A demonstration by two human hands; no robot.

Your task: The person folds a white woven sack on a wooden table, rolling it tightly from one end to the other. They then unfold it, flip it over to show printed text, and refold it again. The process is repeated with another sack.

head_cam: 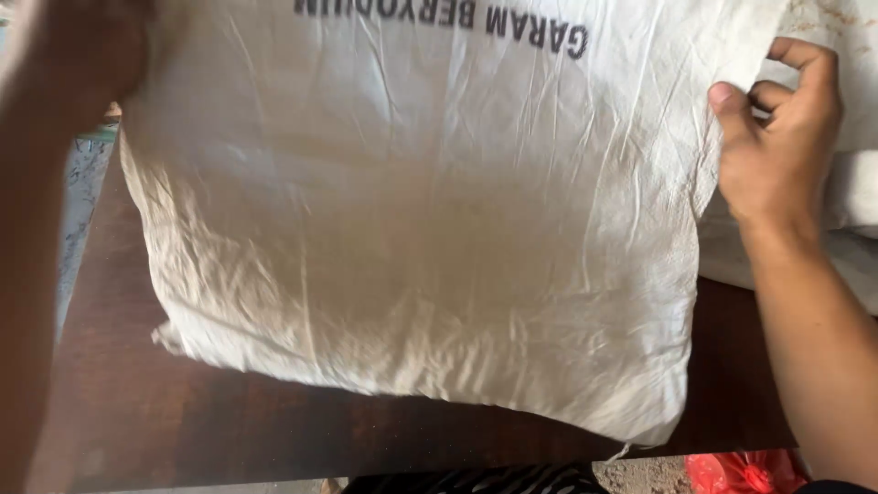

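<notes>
A large white woven sack (412, 229) filled most of the frame, lying flat and crumpled on a dark brown wooden table (229, 430). Dark printed lettering ran along its top edge, upside down to the camera. The sack's lower edge sat across the lower middle of the frame, with its bottom right corner ending near the table's front edge, where a loose thread hung down.

The right hand (777, 137) was at the upper right of the frame, at the sack's right edge. Its thumb pressed against the fabric there and the fingers curled behind the edge, pinching the sack's side (the fingertips were partly hidden by the cloth). The forearm ran down the right side of the frame to the lower right corner.

The left hand (87, 55) was at the upper left, close to the camera and badly blurred. It lay at the sack's upper left corner, but whether it gripped the cloth or merely rested against it could not be told. Its arm ran down the left edge of the frame.

More white cloth (855, 210) lay piled behind the right hand, at the right edge. Below the table's front edge, at the bottom right, a red plastic bag (745, 471) showed on the ground, beside a dark striped fabric (476, 480) at bottom centre.
</notes>
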